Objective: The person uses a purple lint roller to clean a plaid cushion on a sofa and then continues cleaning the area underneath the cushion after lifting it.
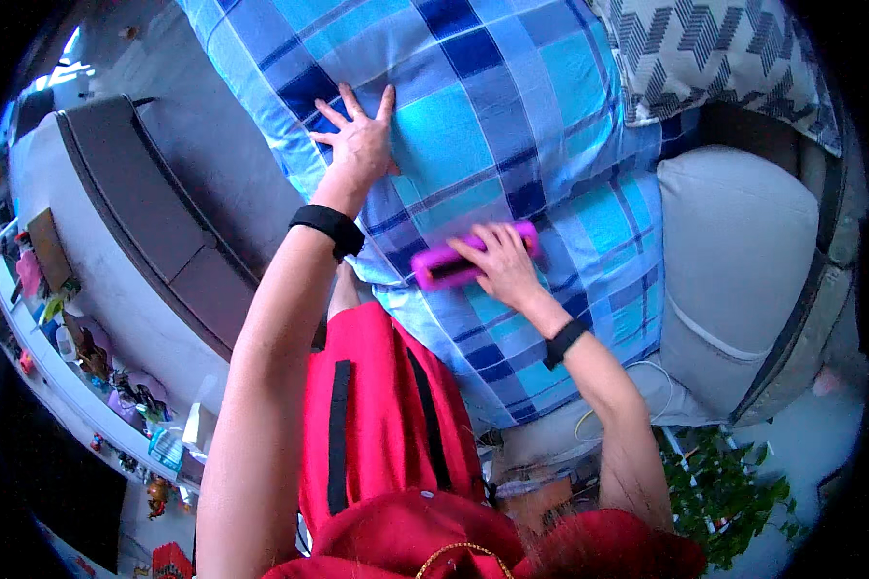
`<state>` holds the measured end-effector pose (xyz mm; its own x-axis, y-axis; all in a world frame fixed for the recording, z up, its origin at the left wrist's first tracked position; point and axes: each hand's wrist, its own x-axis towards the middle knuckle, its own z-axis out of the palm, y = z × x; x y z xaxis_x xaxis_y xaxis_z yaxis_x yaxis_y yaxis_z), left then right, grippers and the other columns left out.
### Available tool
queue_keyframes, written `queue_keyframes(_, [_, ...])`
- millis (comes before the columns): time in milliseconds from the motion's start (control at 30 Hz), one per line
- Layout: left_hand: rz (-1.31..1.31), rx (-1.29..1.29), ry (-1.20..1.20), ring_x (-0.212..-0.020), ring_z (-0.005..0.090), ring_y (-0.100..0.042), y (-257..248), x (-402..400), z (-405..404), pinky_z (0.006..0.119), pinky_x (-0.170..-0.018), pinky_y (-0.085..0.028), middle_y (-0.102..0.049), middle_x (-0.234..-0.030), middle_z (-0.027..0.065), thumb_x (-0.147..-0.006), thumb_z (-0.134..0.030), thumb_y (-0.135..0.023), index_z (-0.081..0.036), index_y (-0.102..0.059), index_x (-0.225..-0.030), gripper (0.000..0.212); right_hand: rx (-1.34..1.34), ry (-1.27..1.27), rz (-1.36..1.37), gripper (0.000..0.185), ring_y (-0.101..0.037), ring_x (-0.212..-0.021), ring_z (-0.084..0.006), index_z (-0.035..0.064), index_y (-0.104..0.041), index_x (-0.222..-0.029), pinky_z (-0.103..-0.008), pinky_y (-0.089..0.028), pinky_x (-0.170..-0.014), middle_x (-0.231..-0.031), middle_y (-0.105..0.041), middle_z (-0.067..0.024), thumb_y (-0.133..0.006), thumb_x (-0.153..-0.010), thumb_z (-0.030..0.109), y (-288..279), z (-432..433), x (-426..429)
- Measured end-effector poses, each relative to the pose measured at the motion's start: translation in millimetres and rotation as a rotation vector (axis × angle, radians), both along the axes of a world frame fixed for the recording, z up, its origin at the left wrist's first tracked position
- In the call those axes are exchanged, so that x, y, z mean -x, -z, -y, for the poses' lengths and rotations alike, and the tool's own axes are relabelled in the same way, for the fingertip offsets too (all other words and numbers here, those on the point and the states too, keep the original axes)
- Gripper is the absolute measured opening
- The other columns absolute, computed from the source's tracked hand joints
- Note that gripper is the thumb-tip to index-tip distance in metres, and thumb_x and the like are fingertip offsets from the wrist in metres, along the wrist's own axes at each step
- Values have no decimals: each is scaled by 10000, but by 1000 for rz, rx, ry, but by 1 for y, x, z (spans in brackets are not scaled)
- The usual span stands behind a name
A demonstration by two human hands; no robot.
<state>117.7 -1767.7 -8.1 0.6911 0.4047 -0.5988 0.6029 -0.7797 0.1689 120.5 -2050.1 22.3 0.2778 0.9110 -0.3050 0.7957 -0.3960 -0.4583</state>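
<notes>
Blue checked cloth (449, 137) covers a padded seat in front of me, wrinkled and folded in places. My left hand (362, 141) lies on it with the fingers spread and holds nothing. Lower and to the right, my right hand (503, 264) grips a purple brush-like tool (442, 269), which rests against the cloth. The tool is blurred, so its working side cannot be made out. A black band circles each wrist.
A grey cushion (731, 268) and a patterned cushion (724, 58) stand at the right. A dark brown bench-like piece (152, 224) curves along the left, near a shelf with small items (80, 391). A leafy plant (746, 492) is at the lower right.
</notes>
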Motion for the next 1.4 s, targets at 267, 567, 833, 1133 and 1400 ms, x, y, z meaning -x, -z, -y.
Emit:
queue_keyframes(267, [-116,-3,27,-1237,678,-71,11,-7,-9,800,-822,-280,26,-1460,348,-492,-272,-903,-364,-130,-1451,1235,-83,11,-25,656,-464,-1097,-339,214,-530,-1267,-474,-324,-1004,-1161,-504,-165,-632,-639,53,-34,-36,-24])
queue_keyframes(567, [-113,53,20,-1246,674,-63,1,-4,-10,791,-820,-287,30,-1457,355,-478,-266,-906,-329,-175,-1455,1221,-108,74,23,543,-451,-1114,-330,220,-543,-1256,-478,-303,-997,-1176,-508,-152,-559,-732,78,9,-43,26])
queue_keyframes(833, [-152,69,8,-1263,659,-14,5,-4,-15,794,-854,-249,77,-1463,339,-490,-243,-907,-358,-127,-1458,1248,-125,315,56,695,-484,-1097,-330,193,-491,-1299,-451,-375,-960,-1166,-511,-136,-697,-642,98,-30,16,-75])
queue_keyframes(1133, [-135,14,147,-1186,720,-37,11,-5,-11,759,-825,-330,77,-1434,382,-531,-334,-879,-364,-37,-1456,1252,-272,362,342,679,-472,-1106,-295,223,-506,-1283,-437,-332,-1004,-1134,-514,-99,-701,-648,82,25,-42,-149])
queue_keyframes(1400, [22,73,79,-1256,649,-126,-5,5,-12,718,-892,-324,-48,-1453,360,-578,-271,-858,-323,-175,-1458,1114,127,273,-33,770,-479,-1118,-326,205,-470,-1317,-429,-363,-999,-1203,-511,-123,-734,-607,65,0,113,-63])
